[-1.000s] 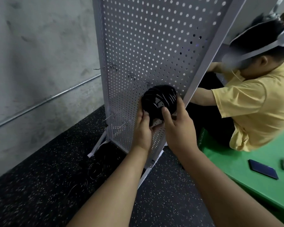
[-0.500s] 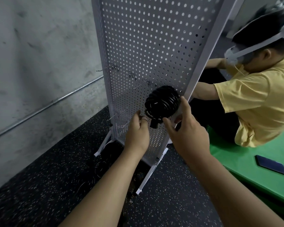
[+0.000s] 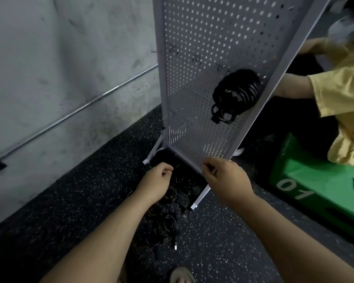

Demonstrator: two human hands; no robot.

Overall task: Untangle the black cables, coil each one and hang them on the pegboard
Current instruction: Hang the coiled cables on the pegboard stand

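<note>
Loosely curled and empty, left hand point(image 3: 157, 177) and right hand point(image 3: 228, 176) hover at the pegboard's point(image 3: 192, 88) bottom edge above tangled cables point(image 3: 161, 221).

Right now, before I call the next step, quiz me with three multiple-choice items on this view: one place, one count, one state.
1. Where on the pegboard does the coiled cable hang? A) by its left edge B) by its right edge C) along its bottom rail
2. How many coils hang on the pegboard? A) one B) two C) four
3. The cables on the floor are: A) neatly coiled B) loose and tangled C) laid out straight
Answers: 1 B, it sits beside the right frame; 2 A, no second coil hangs there; 3 B, loops overlap in a heap.
</note>
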